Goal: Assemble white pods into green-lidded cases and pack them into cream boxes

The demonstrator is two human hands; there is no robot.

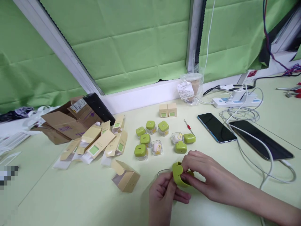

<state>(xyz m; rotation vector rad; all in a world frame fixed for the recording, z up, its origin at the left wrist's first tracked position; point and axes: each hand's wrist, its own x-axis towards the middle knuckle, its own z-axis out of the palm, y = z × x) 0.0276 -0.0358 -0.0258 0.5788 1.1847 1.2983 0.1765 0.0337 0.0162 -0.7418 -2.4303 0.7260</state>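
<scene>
My right hand (207, 171) pinches a hollow green plastic cap (177, 174) with a rounded notch in its rim, thumb and fingers reaching into its opening. My left hand (164, 191) grips the cap's near left side between thumb and fingers. A clear, curved edge (164, 171) shows behind the left fingers; what it belongs to is mostly hidden. Just beyond my hands lie two loose green caps (181, 147) and an uncapped clear container (177, 137) with a pale item inside. Another uncapped clear container (156, 147) sits to the left, among several green-capped clear containers (141, 151).
An open small carton (127, 179) lies left of my hands. Behind it are several opened cartons (101, 146) and a brown cardboard box (70, 121). Two small boxes (167, 110), a red-handled thin tool (188, 127), two phones (216, 127), white cables and a power strip (221, 102) lie farther off.
</scene>
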